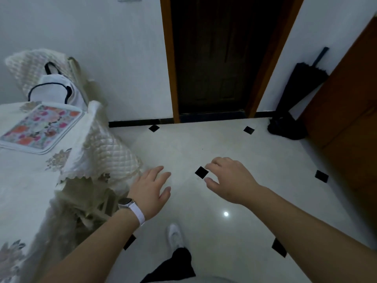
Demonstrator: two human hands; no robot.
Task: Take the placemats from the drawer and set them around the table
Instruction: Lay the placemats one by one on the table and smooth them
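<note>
A floral placemat [41, 128] with a white border lies flat on the table [22, 180], which is covered by a white cloth, at the left of the view. My left hand [152, 189], with a white watch band on its wrist, hovers over the floor just right of the table's corner, fingers spread and holding nothing. My right hand [230, 178] is stretched out over the floor tiles, fingers loosely curled and apart, also holding nothing. No drawer is in view.
Two chairs with quilted cream covers [106, 148] stand at the table's edge; a white bag [54, 89] rests on the far one. A dark doorway [220, 58] is ahead, a black umbrella [293, 99] leans in the right corner beside wooden furniture [350, 111]. My white shoe [174, 235] steps forward.
</note>
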